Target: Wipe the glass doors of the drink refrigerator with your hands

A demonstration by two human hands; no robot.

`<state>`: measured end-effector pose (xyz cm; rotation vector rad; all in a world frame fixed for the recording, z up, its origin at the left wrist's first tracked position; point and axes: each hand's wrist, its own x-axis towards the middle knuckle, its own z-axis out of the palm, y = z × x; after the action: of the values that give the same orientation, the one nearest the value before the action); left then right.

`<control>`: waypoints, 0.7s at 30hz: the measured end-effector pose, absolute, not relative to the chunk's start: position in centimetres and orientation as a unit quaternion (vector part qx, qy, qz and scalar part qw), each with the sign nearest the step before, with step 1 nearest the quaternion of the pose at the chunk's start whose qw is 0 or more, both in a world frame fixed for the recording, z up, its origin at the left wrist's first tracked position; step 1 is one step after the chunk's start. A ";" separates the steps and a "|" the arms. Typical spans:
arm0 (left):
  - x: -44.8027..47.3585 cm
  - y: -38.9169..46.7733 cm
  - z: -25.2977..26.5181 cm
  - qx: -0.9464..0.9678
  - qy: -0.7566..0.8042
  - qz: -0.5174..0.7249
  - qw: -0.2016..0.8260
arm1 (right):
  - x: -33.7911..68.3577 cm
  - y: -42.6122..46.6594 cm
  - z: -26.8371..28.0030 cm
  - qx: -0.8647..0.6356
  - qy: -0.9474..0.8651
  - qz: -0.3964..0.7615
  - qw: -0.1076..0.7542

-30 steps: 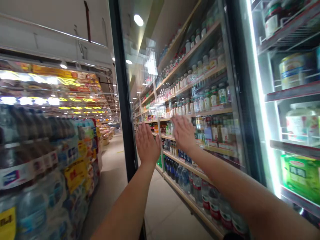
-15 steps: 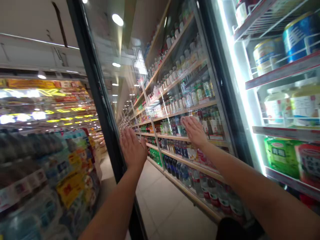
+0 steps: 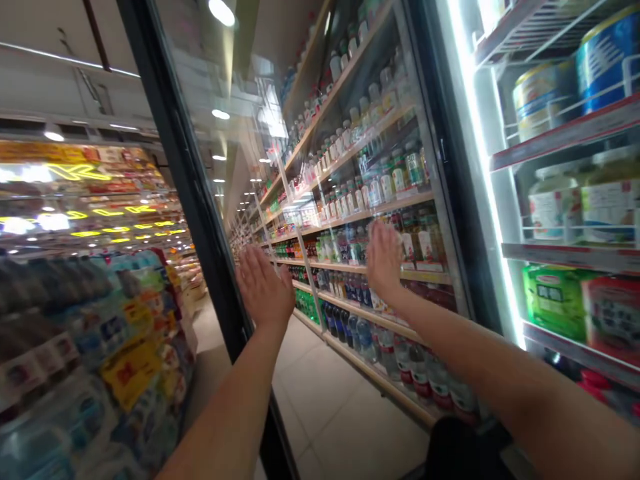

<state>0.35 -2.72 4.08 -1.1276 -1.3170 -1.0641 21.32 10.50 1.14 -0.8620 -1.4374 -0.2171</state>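
Observation:
A glass fridge door [image 3: 300,373] with a black frame stands open in front of me. My left hand [image 3: 266,285] is spread flat at the left part of the pane, close beside the black door frame [image 3: 200,200]. Farther right, my right hand [image 3: 384,261] lies with its palm toward the glass, fingers stretched upward. Both seem to touch the pane, though the contact under the palms is hidden. Neither hand shows anything held. Shelves of bottles [image 3: 345,320] appear in or through the glass.
On my right, the lit fridge shelves [image 3: 570,259] hold cans [image 3: 537,100], pale jars [image 3: 553,203] and a green package [image 3: 555,301]. Stacked bottle packs [image 3: 130,373] stand along the left. A tiled floor [image 3: 320,393] shows below the hands.
My right hand has turned more upright and slid slightly at the glass. My left hand stays near the frame, a little lower on its fingertips' left side. The view has shifted slightly.

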 end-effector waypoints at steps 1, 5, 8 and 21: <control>0.4 -2.8 4.1 -0.473 -0.550 -0.445 0.525 | 19.4 8.7 0.3 -0.345 -0.682 -0.117 0.634; 0.7 -3.1 4.2 -0.477 -0.546 -0.446 0.525 | 14.4 3.8 -6.5 -0.158 -0.810 -0.212 0.524; 1.0 -3.3 4.2 -0.476 -0.546 -0.446 0.526 | 13.7 3.1 -11.9 -0.021 -0.843 -0.283 0.458; 1.6 -3.6 4.3 -0.472 -0.575 -0.425 0.515 | 22.9 10.1 -2.3 -0.201 -0.781 -0.263 0.530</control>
<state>1.62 -3.62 4.26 -1.1338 -1.3820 -1.0211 22.90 10.07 -2.25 -0.4791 -1.8648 -0.6281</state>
